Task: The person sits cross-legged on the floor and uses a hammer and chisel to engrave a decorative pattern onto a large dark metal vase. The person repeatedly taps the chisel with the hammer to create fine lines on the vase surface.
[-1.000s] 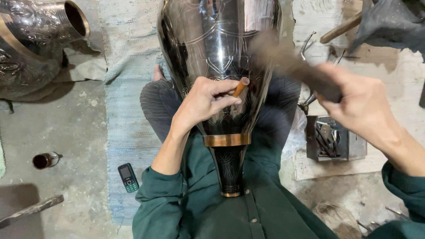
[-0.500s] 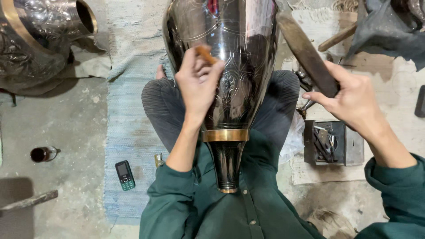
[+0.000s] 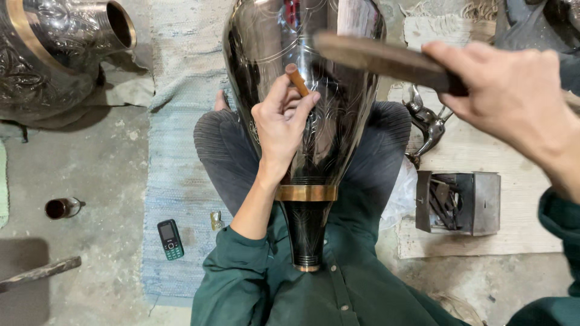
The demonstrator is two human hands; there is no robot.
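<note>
Silver engraved vase (image 3: 326, 90), brass band; blue woven rug (image 3: 175, 181); green sleeves.

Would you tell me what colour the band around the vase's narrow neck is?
The band is brassy gold against the dark vase; head view.

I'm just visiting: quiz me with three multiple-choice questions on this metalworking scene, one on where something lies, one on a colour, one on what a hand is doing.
1. Where does the mobile phone lie?
A. on the blue mat
B. in the metal box
C. on the vase

2. What colour is the band around the vase's neck?
A. red
B. brass-gold
C. white

3. What is the left hand doing?
A. resting flat on the floor
B. holding a small punch against the vase
C. hanging empty

Answers: 1 A, it lies on the blue mat left of the knee; 2 B, the ring shines golden; 3 B, fingers pinch the punch on the metal.
</note>
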